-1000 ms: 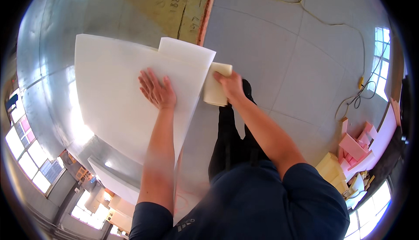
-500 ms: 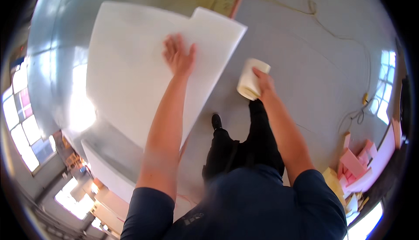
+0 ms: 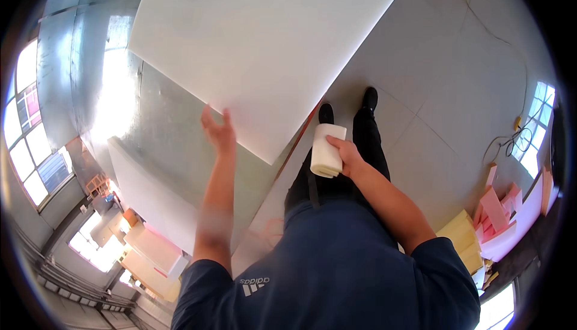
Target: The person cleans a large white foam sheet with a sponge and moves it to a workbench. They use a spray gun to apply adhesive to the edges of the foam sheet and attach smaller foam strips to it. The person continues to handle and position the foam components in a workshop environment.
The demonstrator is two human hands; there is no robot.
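A large white flat slab [image 3: 258,48] lies over the grey metal-topped table [image 3: 174,108], one corner pointing toward me. At the slab's near edge is my left hand [image 3: 220,132], fingers spread and holding nothing; whether the fingertips touch the slab I cannot tell. My right hand [image 3: 347,159] grips a folded cream-coloured sheet [image 3: 327,153], its thumb on top. That bundle is held in front of my legs, off the table's right side, with its layered end facing me. The fingers beneath it are hidden.
Another long white panel [image 3: 147,186] stands at the lower left beside the table. On the grey floor to the right run a thin cable [image 3: 490,33] and a dark coiled cord [image 3: 522,142]. Pink foam blocks [image 3: 496,207] and yellow pieces [image 3: 461,237] are heaped at the lower right.
My left hand has gone from lying on the slab's face to its near edge. The slab now appears farther up the view. The folded sheet stays in my right hand, closer to my body.
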